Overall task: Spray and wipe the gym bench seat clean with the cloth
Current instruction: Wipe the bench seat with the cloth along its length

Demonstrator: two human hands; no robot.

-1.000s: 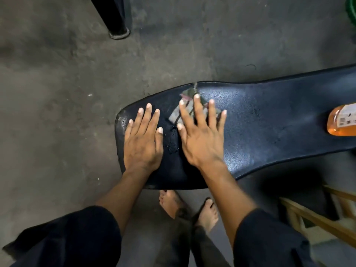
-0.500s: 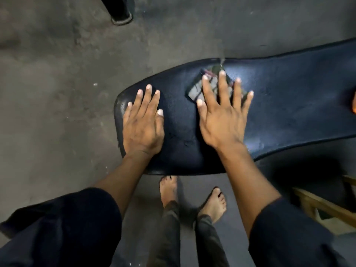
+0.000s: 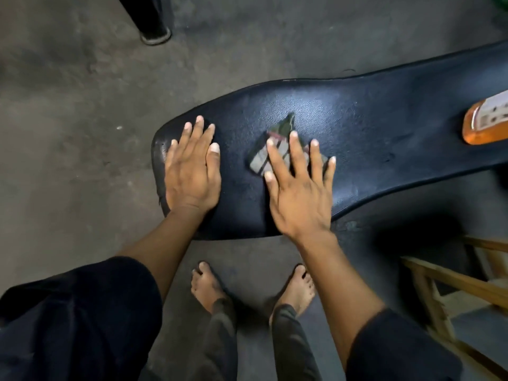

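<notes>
Grey concrete floor (image 3: 68, 133) fills the frame's background, beneath a dark padded bench seat (image 3: 371, 127) running from centre to upper right. Left hand (image 3: 192, 174): flat, fingers extended, palm down on the seat's rounded end, holding nothing. Right hand (image 3: 298, 188): spread flat, pressing a folded striped cloth (image 3: 264, 155) against the seat at centre. Orange bottle (image 3: 486, 122): lying on the seat, right edge. Wooden frame (image 3: 453, 284): lower right.

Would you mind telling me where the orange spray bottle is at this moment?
In the head view, the orange spray bottle lies on the black padded bench seat at the far right edge of the frame, well to the right of the right hand and cloth.
</notes>
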